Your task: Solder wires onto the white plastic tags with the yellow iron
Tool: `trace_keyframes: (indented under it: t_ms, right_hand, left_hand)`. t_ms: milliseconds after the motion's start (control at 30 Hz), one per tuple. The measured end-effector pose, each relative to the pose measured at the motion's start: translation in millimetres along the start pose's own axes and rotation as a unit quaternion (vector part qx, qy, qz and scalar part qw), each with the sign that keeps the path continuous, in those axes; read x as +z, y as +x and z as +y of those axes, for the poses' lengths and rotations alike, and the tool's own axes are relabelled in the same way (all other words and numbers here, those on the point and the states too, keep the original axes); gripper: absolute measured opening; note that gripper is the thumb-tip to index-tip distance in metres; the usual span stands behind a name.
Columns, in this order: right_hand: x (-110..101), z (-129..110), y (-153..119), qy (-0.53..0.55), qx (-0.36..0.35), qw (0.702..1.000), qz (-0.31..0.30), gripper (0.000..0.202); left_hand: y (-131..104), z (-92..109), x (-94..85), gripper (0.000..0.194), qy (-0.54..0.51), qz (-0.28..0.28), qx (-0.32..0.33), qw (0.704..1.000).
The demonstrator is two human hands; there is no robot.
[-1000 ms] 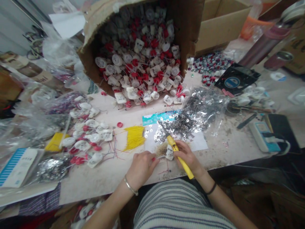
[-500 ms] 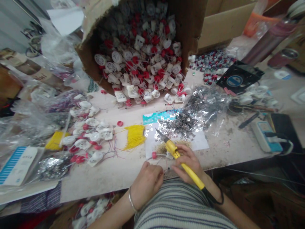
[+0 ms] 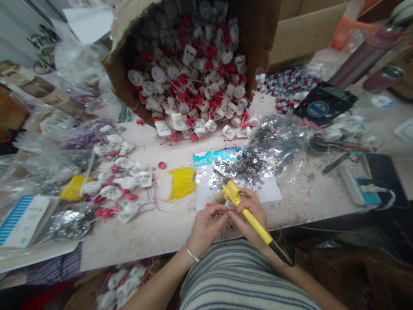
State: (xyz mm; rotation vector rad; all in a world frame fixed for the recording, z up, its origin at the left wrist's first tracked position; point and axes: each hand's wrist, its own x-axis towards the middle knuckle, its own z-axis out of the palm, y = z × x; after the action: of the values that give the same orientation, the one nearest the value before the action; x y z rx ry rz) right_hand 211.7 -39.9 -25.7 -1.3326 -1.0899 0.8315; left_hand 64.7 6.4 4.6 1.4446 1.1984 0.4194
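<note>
My right hand [image 3: 254, 217] is wrapped round a yellow soldering iron [image 3: 254, 220], whose dark tip points up and left towards a heap of small metal pieces [image 3: 248, 165]. My left hand [image 3: 206, 226] is closed in a pinch, its fingertips against those of my right hand; whatever they pinch is too small to make out. Just beyond the fingers, a small white part with a red cap [image 3: 208, 205] is mostly hidden. White paper [image 3: 272, 191] lies under the metal pieces, and a bundle of yellow wires [image 3: 182, 184] lies to its left.
A cardboard box [image 3: 118, 82] on its side spills white and red parts [image 3: 193, 101]. More wired white parts [image 3: 124, 183] lie at left, beside a bag of shiny pieces [image 3: 72, 221]. At right are a power strip [image 3: 358, 185], a black fan [image 3: 325, 105] and a bottle [image 3: 364, 56].
My left hand has moved up and right from the table edge to meet my right fingertips. My right hand has shifted slightly left and up with the soldering iron.
</note>
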Motion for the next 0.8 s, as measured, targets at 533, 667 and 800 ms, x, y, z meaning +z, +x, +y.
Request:
trace_keyframes:
  t_ms: [533, 667, 800]
  right_hand:
    - [13.9, 3.4, -2.9, 0.053, 0.088, 0.992, 0.071, 0.026]
    - [13.6, 2.7, -2.2, 0.026, 0.078, 0.992, 0.099, 0.025]
    - [12.1, -1.4, -7.0, -0.018, 0.046, 0.992, 0.117, 0.024]
  left_hand:
    - [-8.7, -9.6, -4.0, 0.02, 0.072, 0.05, 0.074, 0.993]
    - [-8.3, -9.2, -3.3, 0.011, 0.061, 0.109, 0.062, 0.99]
    - [-6.9, -7.1, -2.5, 0.014, 0.046, 0.117, 0.051, 0.991]
